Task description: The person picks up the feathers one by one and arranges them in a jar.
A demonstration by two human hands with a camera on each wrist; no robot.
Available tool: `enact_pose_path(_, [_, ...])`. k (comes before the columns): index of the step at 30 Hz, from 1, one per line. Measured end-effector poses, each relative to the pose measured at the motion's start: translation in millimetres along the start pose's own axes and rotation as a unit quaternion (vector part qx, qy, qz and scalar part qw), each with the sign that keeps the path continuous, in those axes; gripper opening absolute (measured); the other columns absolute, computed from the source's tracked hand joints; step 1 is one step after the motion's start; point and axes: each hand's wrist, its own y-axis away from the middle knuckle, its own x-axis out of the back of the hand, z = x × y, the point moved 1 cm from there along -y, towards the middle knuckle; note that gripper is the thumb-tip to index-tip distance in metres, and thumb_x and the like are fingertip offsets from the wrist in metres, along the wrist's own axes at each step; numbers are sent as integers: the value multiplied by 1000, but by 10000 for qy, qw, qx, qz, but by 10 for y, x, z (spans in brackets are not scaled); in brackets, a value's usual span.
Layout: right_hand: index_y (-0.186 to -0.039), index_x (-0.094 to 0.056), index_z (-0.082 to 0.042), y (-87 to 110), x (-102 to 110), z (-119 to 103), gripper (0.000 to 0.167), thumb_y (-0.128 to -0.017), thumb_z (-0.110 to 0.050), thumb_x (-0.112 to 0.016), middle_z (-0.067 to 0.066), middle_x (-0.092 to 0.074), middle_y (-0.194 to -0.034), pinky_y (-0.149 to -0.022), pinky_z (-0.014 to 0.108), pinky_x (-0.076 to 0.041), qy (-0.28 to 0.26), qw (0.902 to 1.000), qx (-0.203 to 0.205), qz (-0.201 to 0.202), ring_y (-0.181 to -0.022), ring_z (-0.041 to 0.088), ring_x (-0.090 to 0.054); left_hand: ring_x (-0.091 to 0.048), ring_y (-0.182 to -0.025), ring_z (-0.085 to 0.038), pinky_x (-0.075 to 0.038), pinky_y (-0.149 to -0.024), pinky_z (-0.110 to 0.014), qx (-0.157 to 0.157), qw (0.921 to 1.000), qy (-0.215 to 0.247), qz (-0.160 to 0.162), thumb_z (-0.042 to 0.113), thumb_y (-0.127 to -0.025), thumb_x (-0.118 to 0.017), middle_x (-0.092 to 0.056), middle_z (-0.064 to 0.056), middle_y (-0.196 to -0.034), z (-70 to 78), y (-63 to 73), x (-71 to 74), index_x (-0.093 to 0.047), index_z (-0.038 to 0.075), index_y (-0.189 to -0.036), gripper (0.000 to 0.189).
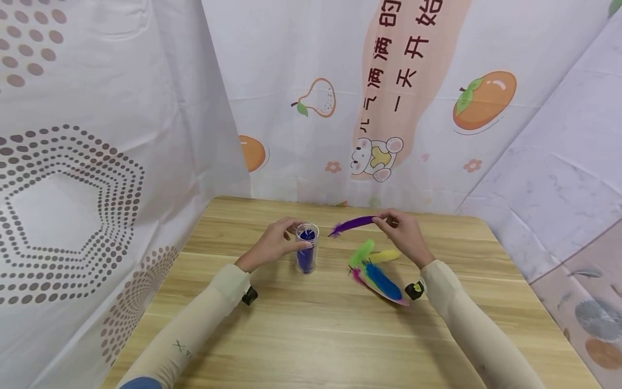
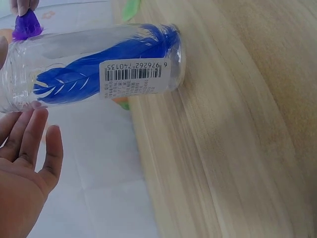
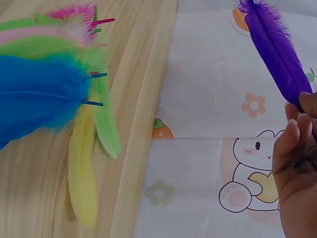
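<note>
A clear plastic jar (image 1: 313,259) stands upright on the wooden table, a dark blue feather (image 2: 79,74) inside it and a barcode label (image 2: 133,77) on its side. My left hand (image 1: 278,244) holds the jar near its mouth, thumb on the near side and fingers behind. Between the thumb and fingertips of my right hand (image 1: 405,233) is the tip of a purple feather (image 1: 355,223). Its fluffy quill end points left, toward the jar's mouth and a little apart from it. In the left wrist view the purple feather (image 2: 27,25) shows just beyond the rim.
Loose feathers lie on the table (image 1: 291,335) below my right hand: a blue feather (image 1: 384,282), a yellow feather (image 1: 386,255), a green feather (image 1: 362,252) and pink ones. Behind the table's far edge hangs a printed white curtain (image 1: 291,65).
</note>
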Motion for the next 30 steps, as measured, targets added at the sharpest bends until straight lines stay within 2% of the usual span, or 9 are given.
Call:
enact_pose_path(12, [-107,-75,-12,-90,2,-101,21,-101,-31,-70,9,-61,-74,-52,26,-42,-107,9999,80,23,-56,18,-52,-62,-109,-17,-54,-88,-37,96,9999,88,-76,42,-88,-83,-66,1,-123,-7,11,-2,-65,14,-135,58])
enact_pose_path(19, [-106,-75,-12,-144,-15,-146,20,-101,-30,-70,5,-61,-75,-53,25,-43,-65,9998,204,33,-57,16,-52,-62,-107,-18,-54,-86,-38,-9,9999,137,-1,41,-87,-84,-65,-1,-124,-11,17,-13,-64,13,-136,60])
enact_pose_path(30, [-105,-75,-13,-209,-62,-242,19,-101,-31,-70,7,-60,-75,-53,26,-41,-125,9995,288,6,-57,16,-50,-63,-105,-19,-55,-84,-36,-69,10000,33,44,39,-87,-84,-65,0,-123,-10,12,-18,-65,13,-136,58])
